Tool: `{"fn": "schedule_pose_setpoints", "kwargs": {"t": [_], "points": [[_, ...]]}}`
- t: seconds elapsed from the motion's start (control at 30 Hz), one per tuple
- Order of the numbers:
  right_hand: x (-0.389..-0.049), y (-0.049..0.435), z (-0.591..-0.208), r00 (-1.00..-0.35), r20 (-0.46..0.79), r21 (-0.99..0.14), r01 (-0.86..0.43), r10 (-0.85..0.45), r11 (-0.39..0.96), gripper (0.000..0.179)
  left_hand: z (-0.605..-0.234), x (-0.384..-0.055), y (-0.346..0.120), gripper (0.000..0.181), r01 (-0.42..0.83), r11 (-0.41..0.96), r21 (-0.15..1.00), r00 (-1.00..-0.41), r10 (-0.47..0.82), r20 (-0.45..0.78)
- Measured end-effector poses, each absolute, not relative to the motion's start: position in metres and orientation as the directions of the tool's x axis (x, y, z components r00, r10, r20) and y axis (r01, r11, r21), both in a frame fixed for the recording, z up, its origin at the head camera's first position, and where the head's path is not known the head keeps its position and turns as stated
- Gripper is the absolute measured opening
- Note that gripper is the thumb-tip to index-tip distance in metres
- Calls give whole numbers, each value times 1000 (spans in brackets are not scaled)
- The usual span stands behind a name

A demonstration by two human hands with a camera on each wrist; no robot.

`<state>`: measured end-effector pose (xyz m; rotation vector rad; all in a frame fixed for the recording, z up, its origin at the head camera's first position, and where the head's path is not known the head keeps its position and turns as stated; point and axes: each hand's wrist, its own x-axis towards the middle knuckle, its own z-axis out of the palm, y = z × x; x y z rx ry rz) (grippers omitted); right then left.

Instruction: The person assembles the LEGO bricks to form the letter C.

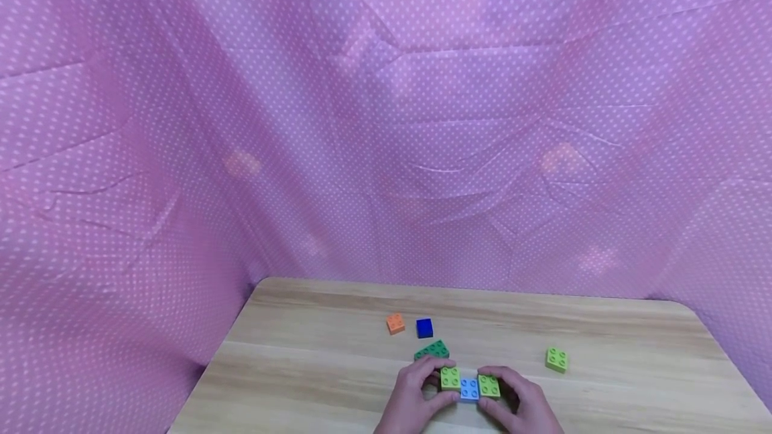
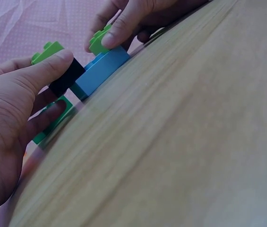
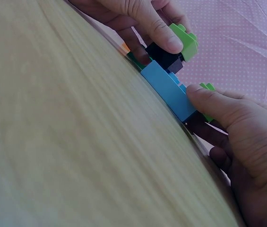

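My left hand (image 1: 416,394) pinches a small stack between thumb and fingers: a lime green toy brick (image 1: 449,378) on top of a dark brick (image 2: 68,78). The stack is tilted, at the left end of a light blue brick (image 3: 167,90) that lies long side along the table. On the blue brick's right end sits a second lime green brick (image 1: 489,386), which my right hand (image 1: 522,402) grips with thumb and fingers. Studs show on the blue brick's middle, between the two green ones. Under the left fingers, a dark green brick (image 2: 56,120) is partly hidden.
Behind the hands on the wooden table (image 1: 301,353) lie an orange brick (image 1: 395,323) and a dark blue brick (image 1: 425,328). Another lime green brick (image 1: 557,359) lies off to the right. A pink dotted cloth (image 1: 386,153) hangs around the table's back and sides.
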<state>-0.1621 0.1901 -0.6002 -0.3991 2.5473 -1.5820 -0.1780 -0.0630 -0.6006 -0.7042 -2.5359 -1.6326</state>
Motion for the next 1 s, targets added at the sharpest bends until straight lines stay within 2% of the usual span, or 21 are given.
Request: {"fn": "schedule_pose_setpoints", "kwargs": {"t": [0.37,0.67,1.0], "points": [[-162,190,-601,-961,57,-884,-175,-272,433,46,-600,-178,-62,44,367,337,867,-906,342,250],[-161,188,-600,-964,50,-882,-165,-260,441,46,-601,-178,-61,42,187,120,975,-928,346,136],[-162,188,-602,-959,70,-883,-188,-276,430,45,-598,-177,-60,41,101,76,992,-947,312,72]]}}
